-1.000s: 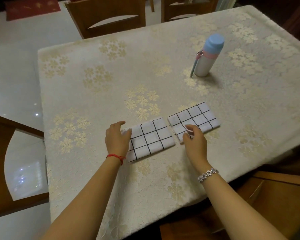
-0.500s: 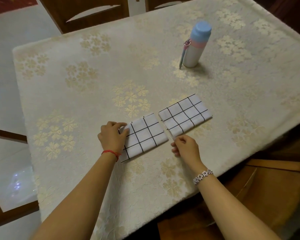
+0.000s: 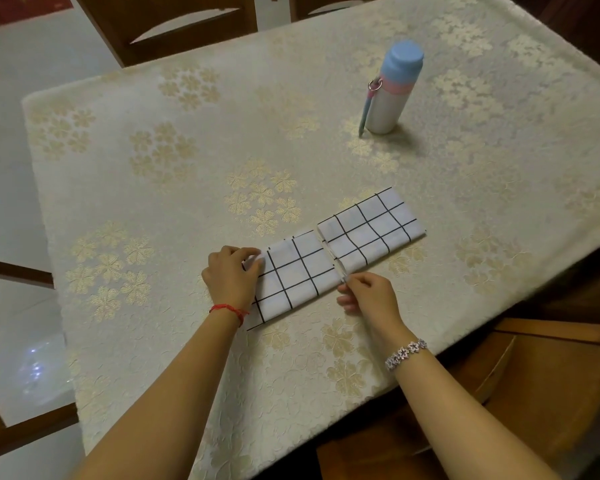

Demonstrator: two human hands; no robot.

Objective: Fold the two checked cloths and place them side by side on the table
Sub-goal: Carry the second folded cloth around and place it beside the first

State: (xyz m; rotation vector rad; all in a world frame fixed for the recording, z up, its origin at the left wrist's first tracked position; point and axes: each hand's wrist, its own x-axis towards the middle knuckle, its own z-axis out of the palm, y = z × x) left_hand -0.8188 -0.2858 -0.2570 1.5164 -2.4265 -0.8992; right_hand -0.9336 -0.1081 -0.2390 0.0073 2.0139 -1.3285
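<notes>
Two folded white cloths with black check lines lie side by side on the table [image 3: 326, 133], their short edges touching. The left cloth [image 3: 295, 278] is nearer to me; the right cloth [image 3: 371, 230] angles away toward the right. My left hand [image 3: 234, 277] rests on the left end of the left cloth, its fingers curled over that edge. At the seam between the cloths, my right hand [image 3: 369, 294] pinches the near corner between thumb and forefinger; whose corner it is I cannot make out.
A white bottle [image 3: 392, 91] with a blue cap and a strap stands at the back right of the table. Wooden chairs [image 3: 174, 26] stand at the far side, at the left [image 3: 7, 427] and under my right arm. The table's near edge runs close below my wrists.
The gap between the two cloths has closed and their edges now touch. My right hand moved from the right cloth's near edge to the seam. My left hand stayed on the left cloth.
</notes>
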